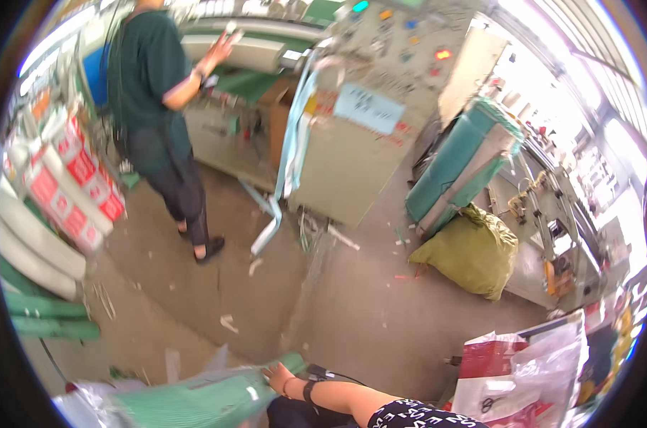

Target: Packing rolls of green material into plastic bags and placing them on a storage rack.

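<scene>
My right hand (281, 379) reaches in from the lower right, with a dark band on the wrist and a black sleeve with white lettering. Its fingers are closed against the end of a green rolled sheet (195, 401), which lies along the bottom edge of the head view. Motion smears part of this roll, and clear plastic wrap (95, 406) bunches at its left end. My left hand is not in view.
A person (152, 93) in dark clothes works at a long machine, left of a grey control cabinet (352, 171). Wrapped rolls (74, 178) stand left. Teal rolls (455, 160) and an olive sack (473, 250) stand right. Scraps (228, 323) litter the floor; a red-and-white bag (491, 364) is lower right.
</scene>
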The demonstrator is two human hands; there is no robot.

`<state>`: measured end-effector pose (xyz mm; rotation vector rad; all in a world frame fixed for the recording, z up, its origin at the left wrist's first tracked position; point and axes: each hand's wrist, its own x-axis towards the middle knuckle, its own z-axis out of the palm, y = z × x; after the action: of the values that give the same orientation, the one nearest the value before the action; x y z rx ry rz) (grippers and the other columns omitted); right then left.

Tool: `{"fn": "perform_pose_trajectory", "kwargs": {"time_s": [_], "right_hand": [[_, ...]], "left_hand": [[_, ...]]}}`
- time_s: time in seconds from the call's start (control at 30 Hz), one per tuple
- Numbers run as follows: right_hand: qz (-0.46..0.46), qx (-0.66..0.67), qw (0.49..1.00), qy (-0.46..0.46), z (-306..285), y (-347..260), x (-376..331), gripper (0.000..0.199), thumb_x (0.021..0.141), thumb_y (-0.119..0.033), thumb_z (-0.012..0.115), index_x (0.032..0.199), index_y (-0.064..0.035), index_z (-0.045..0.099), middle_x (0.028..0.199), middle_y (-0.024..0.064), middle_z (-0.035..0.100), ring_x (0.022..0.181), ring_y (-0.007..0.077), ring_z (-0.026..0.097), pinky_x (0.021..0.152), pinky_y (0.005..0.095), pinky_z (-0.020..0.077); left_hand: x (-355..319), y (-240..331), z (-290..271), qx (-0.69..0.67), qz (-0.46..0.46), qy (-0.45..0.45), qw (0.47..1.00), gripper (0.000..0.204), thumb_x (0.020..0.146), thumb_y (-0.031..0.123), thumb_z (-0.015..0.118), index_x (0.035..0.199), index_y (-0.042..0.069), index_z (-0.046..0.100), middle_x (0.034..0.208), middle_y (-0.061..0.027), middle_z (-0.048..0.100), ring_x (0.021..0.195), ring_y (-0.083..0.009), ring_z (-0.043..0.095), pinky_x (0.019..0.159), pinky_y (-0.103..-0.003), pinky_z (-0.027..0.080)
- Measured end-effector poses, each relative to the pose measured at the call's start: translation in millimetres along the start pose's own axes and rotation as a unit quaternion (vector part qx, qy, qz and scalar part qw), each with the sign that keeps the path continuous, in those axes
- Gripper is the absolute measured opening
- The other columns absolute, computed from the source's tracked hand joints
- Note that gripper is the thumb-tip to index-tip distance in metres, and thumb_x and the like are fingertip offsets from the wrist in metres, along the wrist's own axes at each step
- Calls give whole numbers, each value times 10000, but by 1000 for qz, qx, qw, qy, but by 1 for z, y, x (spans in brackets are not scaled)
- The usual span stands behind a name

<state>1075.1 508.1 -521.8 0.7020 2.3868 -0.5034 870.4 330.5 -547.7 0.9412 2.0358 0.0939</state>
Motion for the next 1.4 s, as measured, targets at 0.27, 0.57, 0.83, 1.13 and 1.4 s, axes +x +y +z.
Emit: {"fn": "perform_pose_trajectory", "kwargs": {"time_s": [0.27,0.57,0.83,1.13,1.4], "right_hand": [[45,166,984,-45,66,0,176,332,869,-134,496,1173,-100,624,1266,98,582,1078,344,608,869,446,503],[-12,370,929,6,42,32,205,236,900,-180,435,987,-70,625,1031,148,601,1019,325,564,879,401,457],[-100,239,947,-188,92,163,-9,213,839,-192,558,1033,-117,607,1127,81,580,1051,302,553,914,391,458],[-169,264,933,-176,-8,243,-226,234,881,-187,557,1083,-69,569,1113,51,554,1078,198,529,917,357,457],[-50,796,603,21,-134,152,-316,238,938,-236,584,1118,-81,589,1020,36,640,891,138,610,768,330,518]], "left_hand": [[149,-104,77,162,203,120,958,337,873,365,537,1090,153,684,1040,-134,681,990,-326,628,872,-480,486],[122,0,-51,-478,-41,-174,860,208,902,209,507,765,61,559,687,-40,529,653,-141,554,620,-281,432],[-12,86,29,-498,51,-222,837,227,842,230,658,898,43,542,785,-6,540,719,-95,496,616,-254,408],[-120,216,65,-548,158,-245,784,138,786,67,588,855,39,472,756,-15,471,635,-125,530,611,-320,558],[-262,252,-21,-675,195,-196,684,157,813,19,583,840,96,449,720,25,454,603,-79,485,564,-246,482]]}}
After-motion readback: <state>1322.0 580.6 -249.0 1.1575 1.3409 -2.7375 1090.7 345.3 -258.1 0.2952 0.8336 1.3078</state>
